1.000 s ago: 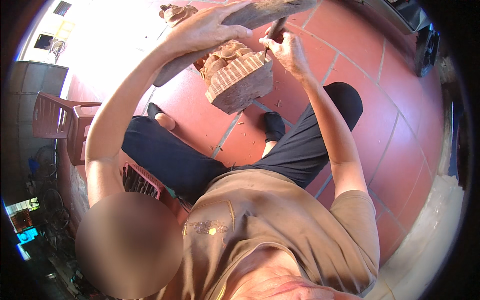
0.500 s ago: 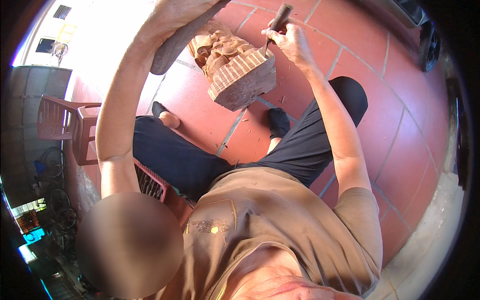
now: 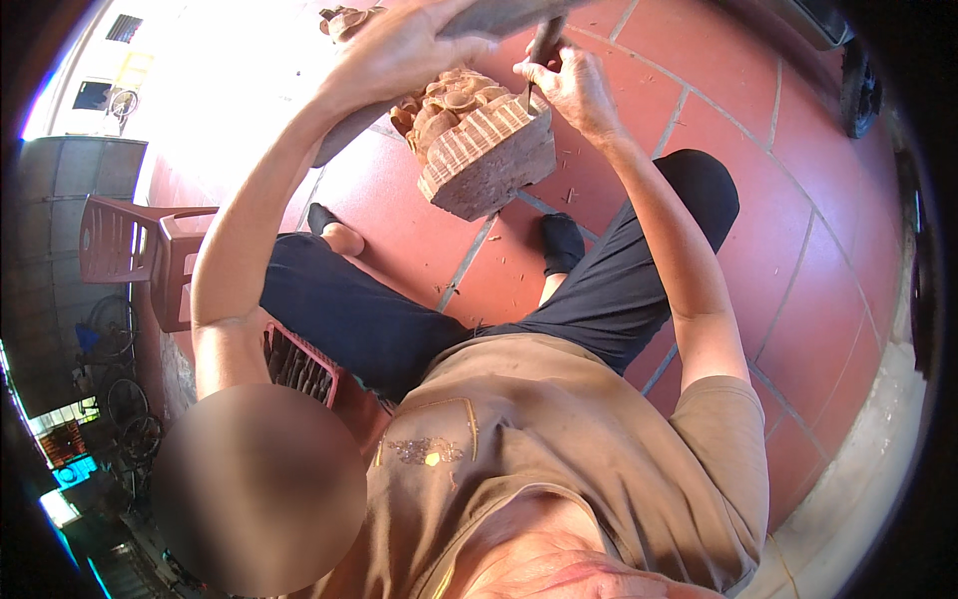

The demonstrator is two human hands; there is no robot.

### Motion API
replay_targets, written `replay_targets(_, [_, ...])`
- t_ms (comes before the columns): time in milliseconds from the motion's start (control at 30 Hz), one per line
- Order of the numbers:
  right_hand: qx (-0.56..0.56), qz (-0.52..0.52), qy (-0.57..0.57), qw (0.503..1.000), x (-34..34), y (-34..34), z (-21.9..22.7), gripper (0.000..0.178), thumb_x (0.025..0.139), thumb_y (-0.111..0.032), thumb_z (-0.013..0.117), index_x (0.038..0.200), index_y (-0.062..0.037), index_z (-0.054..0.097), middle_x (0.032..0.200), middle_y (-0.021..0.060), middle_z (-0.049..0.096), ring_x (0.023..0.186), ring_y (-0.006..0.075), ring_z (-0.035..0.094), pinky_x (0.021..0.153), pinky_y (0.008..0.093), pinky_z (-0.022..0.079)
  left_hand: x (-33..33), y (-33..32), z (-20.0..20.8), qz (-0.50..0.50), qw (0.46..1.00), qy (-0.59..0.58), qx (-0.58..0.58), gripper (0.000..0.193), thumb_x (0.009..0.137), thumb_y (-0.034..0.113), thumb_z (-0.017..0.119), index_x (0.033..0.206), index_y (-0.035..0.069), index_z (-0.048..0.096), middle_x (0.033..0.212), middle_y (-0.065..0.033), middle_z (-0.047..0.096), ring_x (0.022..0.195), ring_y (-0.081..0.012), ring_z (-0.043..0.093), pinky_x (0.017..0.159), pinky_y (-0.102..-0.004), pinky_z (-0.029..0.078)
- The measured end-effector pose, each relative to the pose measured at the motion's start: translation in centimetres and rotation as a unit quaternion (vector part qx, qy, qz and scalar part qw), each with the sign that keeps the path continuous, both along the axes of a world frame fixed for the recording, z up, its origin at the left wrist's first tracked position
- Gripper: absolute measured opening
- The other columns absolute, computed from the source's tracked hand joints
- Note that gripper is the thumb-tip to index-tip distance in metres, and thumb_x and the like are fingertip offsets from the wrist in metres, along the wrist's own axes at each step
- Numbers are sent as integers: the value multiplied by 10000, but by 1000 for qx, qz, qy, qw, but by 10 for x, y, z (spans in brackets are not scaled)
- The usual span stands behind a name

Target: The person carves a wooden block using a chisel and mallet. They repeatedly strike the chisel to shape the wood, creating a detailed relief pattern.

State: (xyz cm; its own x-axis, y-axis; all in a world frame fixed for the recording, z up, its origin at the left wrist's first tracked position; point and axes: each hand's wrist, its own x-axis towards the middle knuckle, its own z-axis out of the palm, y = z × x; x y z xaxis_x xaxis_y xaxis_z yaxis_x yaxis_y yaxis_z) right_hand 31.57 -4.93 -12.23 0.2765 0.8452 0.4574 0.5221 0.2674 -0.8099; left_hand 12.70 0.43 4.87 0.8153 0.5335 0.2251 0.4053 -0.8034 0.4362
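A carved wooden sculpture point(image 3: 487, 165) lies on the tiled floor in front of me, its flat base turned toward me and a row of pale grooves along its edge. My right hand point(image 3: 579, 95) grips a chisel point(image 3: 547, 42) held nearly upright, its blade tip on the grooved edge at the right. In my left hand point(image 3: 399, 55) is a long dark wooden mallet point(image 3: 504, 14), closed in my fingers above the carving. The mallet's far end overlaps the top of the chisel handle; whether they touch, I cannot tell.
A reddish plastic basket point(image 3: 324, 359) with several long dark tools stands by my left thigh. Further left is a brown plastic chair point(image 3: 125, 240). Wood chips point(image 3: 571, 195) lie on the red floor tiles point(image 3: 738, 240). A black wheel point(image 3: 860, 90) stands at the far right.
My left hand has swung the mallet to the right, bringing its end over to the chisel handle. The chisel stands more upright, its tip at about the same spot on the carving.
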Motion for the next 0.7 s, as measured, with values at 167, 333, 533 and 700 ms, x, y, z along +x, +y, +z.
replay_targets(167, [12, 22, 12, 1000, 1, 7, -6, 272, 851, -250, 782, 884, -11, 658, 676, 113, 672, 597, 199, 666, 582, 336, 506, -6, -6, 24, 24, 989, 53, -138, 681, 926, 267, 644, 1510, 49, 368, 1385, -208, 560, 1262, -274, 546, 1072, -381, 405])
replay_targets(333, [8, 15, -29, 999, 7, 5, -4, 279, 858, -256, 775, 886, -6, 654, 682, 112, 673, 588, 201, 658, 575, 341, 501, 9, -6, 36, -29, 987, -151, -38, 690, 943, 312, 648, 1490, -8, 376, 1359, -162, 564, 1210, -185, 532, 1033, -308, 418])
replay_targets(533, [-33, 21, 53, 998, 13, 12, -16, 282, 854, -267, 777, 901, -15, 660, 706, 93, 667, 617, 174, 630, 611, 341, 502, 1, 4, 0, 5, 991, 77, -108, 732, 903, 319, 676, 1482, -19, 383, 1379, -242, 551, 1306, -289, 511, 1111, -366, 368])
replay_targets(700, [-4, 29, 157, 987, 26, 25, -15, 250, 895, -194, 736, 1000, 6, 630, 823, 73, 676, 738, 138, 664, 676, 297, 558, -31, 19, -25, 65, 997, -11, -35, 756, 906, 355, 685, 1479, -28, 375, 1297, -220, 596, 1212, -283, 567, 1039, -360, 426])
